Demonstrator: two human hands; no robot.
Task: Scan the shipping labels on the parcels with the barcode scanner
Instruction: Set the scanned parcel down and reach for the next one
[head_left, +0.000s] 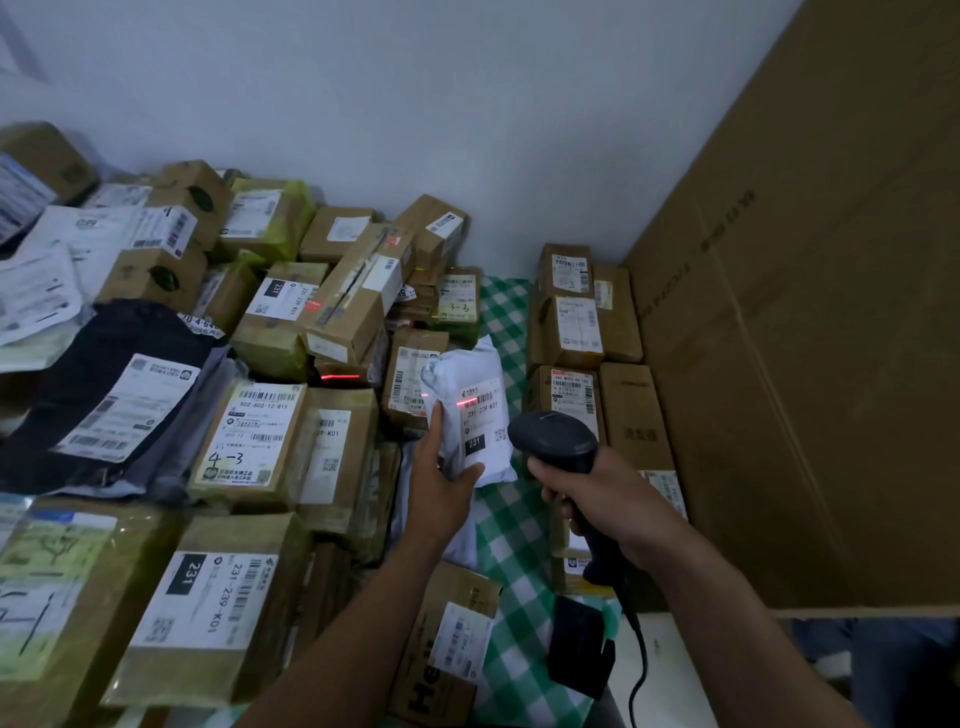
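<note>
To the right of the right-hand fingers a tall flat brown cardboard carton (805, 364) leans against the white wall. Left of the left-hand fingers a heap of brown taped cardboard parcels (234, 613) lies with white labels facing up. A green-and-white checked cloth (519, 551) shows beneath both hands. The left hand (441, 493) grips a soft white plastic mailer parcel (462, 374), lifted above the cloth, its fingers (435, 421) curled round the left edge and the thumb pressed on the lower front. The right hand (597, 499) is wrapped tightly round the handle of a black pistol-shaped barcode scanner (556, 436), whose head points at the mailer, just beside the left thumb. The mailer's white shipping label (480, 423) faces up, reading 231-239 K01 above a black 231 block. A thin red scan line (467, 402) crosses its barcode, just above the left fingertips.
</note>
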